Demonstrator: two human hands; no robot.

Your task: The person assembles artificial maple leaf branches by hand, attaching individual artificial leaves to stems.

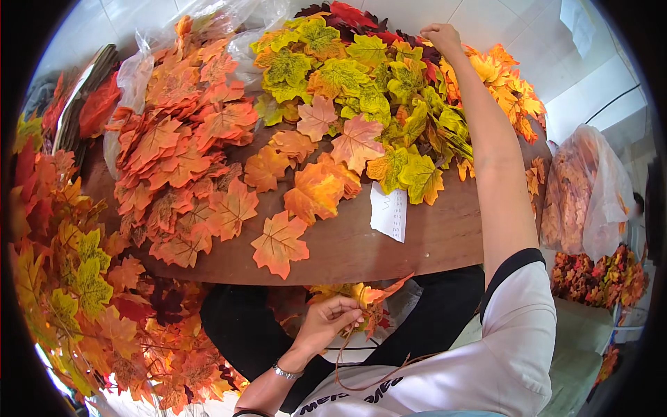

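My left hand is over my lap, thumb and fingers pinched on an artificial leaf garland with orange and yellow leaves. Its thin brown stem trails down across my shirt. Stretched far over the table, my right hand has its fingers curled together beside the dark red leaves; what they hold, if anything, is too small to make out. Below that hand lies a heap of yellow-green leaves. Loose orange leaves lie near the table's front edge.
The brown table carries a big orange-red leaf pile, yellow-orange leaves and a paper slip. Finished-looking leaf strands crowd the left side. A clear plastic bag of leaves stands at the right, above more leaf bunches.
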